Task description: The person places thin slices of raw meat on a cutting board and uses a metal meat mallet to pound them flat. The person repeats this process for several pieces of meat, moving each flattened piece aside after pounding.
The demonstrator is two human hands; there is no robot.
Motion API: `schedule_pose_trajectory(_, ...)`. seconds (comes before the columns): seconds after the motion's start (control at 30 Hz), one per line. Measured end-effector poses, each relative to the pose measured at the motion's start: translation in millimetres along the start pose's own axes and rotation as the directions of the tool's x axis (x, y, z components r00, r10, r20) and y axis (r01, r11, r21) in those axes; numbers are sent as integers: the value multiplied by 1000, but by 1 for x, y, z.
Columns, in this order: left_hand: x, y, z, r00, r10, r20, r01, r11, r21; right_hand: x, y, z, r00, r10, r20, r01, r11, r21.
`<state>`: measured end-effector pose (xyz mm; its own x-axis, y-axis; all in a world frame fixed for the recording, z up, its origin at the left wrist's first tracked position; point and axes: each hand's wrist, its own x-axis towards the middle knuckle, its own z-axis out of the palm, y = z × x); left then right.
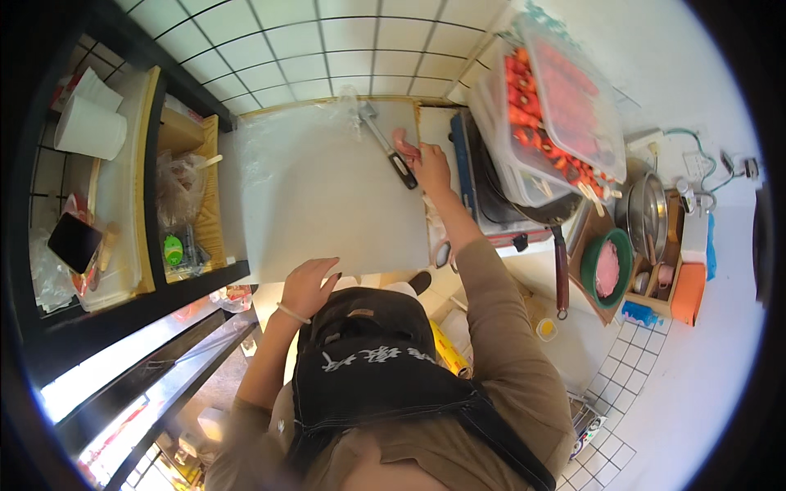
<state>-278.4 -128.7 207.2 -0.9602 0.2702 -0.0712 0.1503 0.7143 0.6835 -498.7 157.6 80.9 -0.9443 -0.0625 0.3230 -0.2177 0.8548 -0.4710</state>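
Observation:
My right hand (pixel 432 169) reaches to the right edge of the white worktop (pixel 319 202), its fingertips at a piece of raw meat (pixel 404 144). Whether the fingers grip the meat cannot be told. Just left of them lies a metal tool with a black handle (pixel 402 170), its flat head (pixel 367 111) towards the tiled wall. My left hand (pixel 309 283) is over the near edge of the worktop, holding nothing, with thumb and fingers apart. Thin clear plastic film (pixel 288 129) is spread along the back left of the worktop.
Right of the worktop stand a gas stove (pixel 485 208), a frying pan (pixel 552 212) and stacked clear tubs (pixel 522 178) with red skewered food (pixel 527 104). Farther right is a green bowl (pixel 589 270) of pink meat. A black-framed shelf (pixel 202 273) holds bags, white cups (pixel 92 126) and a phone (pixel 75 242).

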Motion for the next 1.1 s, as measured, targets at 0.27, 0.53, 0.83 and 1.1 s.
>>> schedule_pose_trajectory(0.27, -11, -81, -40, 987, -160, -11, 156, 971, -182, 45, 30, 36, 775, 349, 526, -538, 802, 259)
schedule_pose_trajectory(0.53, 124, -103, 0, 844, -269, 464, 463, -70, -884, 47, -108, -23, 369, -128, 921, -841, 377, 389)
schedule_pose_trajectory(0.83, 112, -159, 14, 830, -545, 120, 223, 126, -967, 46, -150, 44, 239, -264, 934, -651, 670, 356)
schedule_pose_trajectory(1.1, 86, -155, 47, 863, -324, -388, 425, 880, 212, -10, -130, 70, 805, -224, 549, 214, 973, 84)
